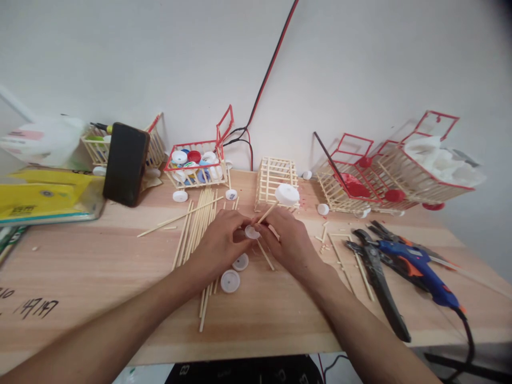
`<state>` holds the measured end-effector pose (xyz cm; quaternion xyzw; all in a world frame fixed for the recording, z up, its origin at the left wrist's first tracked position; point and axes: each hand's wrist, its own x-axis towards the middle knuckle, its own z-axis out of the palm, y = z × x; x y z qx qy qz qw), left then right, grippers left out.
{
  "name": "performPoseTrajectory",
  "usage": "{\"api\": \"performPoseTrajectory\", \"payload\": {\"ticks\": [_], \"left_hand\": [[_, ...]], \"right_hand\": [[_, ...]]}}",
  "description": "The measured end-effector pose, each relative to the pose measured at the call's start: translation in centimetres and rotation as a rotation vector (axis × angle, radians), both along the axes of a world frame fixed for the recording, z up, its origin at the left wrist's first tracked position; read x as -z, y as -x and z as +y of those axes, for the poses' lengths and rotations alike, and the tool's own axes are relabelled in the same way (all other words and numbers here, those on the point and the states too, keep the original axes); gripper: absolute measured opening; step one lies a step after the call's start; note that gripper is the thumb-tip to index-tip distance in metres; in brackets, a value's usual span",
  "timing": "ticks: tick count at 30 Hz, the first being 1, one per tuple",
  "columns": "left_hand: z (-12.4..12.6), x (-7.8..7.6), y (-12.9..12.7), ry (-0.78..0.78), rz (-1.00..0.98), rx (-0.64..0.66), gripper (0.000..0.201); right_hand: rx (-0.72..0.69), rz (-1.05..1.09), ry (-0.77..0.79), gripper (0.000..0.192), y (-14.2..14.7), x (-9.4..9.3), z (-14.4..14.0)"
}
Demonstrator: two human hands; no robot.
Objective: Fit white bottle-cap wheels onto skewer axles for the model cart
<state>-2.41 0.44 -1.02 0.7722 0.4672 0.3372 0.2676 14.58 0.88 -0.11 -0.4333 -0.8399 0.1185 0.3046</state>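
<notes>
**Both hands pinching a cap-and-stick piece at desk centre**

Left hand [219, 242] and right hand [288, 240] meet over the desk [92, 266]. Fingers of both closed around a small white cap [252, 232] between them. A thin stick [267, 212] runs up from the pinch to a second white cap [287, 194], raised, in front of the small stick cage [276, 178]. Exact contact of each finger on the stick: cannot tell.

Two loose white caps [235, 272] lie on the desk just below the left hand, beside the bundle of sticks [196, 229]. Blue glue gun [416, 265] and pliers [376, 272] sit well to the right. Basket of caps [196, 162] and phone [126, 162] stand near the wall.
</notes>
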Motion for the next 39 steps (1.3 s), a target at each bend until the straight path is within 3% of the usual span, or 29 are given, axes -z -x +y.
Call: {"api": "performPoseTrajectory", "payload": {"ticks": [16, 39], "left_hand": [[0.04, 0.2, 0.09, -0.031, 0.018, 0.032, 0.008], [-0.07, 0.0, 0.07, -0.011, 0.022, -0.017, 0.011]], "right_hand": [[-0.014, -0.042, 0.025, 0.012, 0.14, -0.17, -0.05], [-0.027, 0.003, 0.021, 0.013, 0.2, -0.24, -0.11]]}}
